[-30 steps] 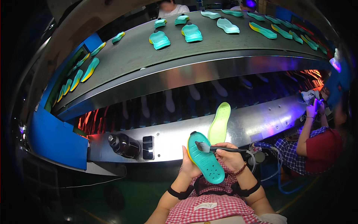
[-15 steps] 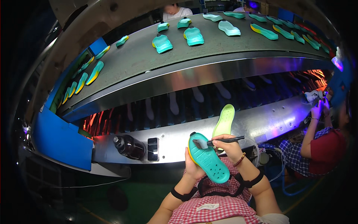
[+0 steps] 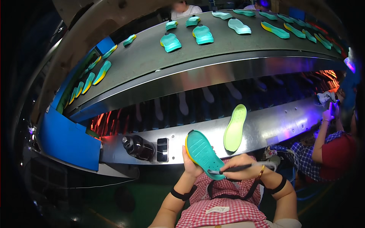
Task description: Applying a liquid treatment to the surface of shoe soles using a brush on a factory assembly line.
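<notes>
At lower centre the left hand (image 3: 191, 165) closes its fingers around a teal shoe sole (image 3: 203, 154), tilted upright, while the right hand (image 3: 240, 171) pinches a dark brush (image 3: 243, 167) whose tip touches the sole's lower end. Just beyond, a green insole (image 3: 235, 128) lies on the steel ledge (image 3: 289, 121); a black bottle (image 3: 137, 147) sits left. Farther up, teal soles (image 3: 170, 41) line the conveyor (image 3: 152, 57)

A shoe factory line. Teal rubber soles (image 3: 202, 34) ride a long grey conveyor belt (image 3: 152, 57). Workers sit along its steel edge (image 3: 289, 121).
</notes>
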Demonstrator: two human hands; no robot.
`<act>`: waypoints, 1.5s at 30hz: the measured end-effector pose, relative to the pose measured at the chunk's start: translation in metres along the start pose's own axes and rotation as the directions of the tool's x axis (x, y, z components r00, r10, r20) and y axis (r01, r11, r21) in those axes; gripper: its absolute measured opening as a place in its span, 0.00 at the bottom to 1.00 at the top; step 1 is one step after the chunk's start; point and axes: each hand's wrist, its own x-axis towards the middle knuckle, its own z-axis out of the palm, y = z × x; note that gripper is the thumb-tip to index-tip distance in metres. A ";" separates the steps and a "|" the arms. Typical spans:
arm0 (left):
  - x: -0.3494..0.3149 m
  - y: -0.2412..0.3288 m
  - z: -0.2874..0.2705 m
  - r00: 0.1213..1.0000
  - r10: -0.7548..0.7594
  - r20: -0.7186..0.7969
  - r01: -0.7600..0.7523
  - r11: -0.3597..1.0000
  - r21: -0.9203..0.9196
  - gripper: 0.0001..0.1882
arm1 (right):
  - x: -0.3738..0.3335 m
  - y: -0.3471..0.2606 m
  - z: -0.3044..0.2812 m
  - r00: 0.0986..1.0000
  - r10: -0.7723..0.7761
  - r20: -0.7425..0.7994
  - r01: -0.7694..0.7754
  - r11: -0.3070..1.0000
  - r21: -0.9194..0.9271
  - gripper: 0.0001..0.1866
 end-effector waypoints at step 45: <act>-0.005 0.041 0.051 0.935 0.347 0.080 -0.342 0.937 -0.069 0.44 | -0.007 0.009 -0.006 0.976 -0.179 -0.120 0.213 0.893 0.396 0.13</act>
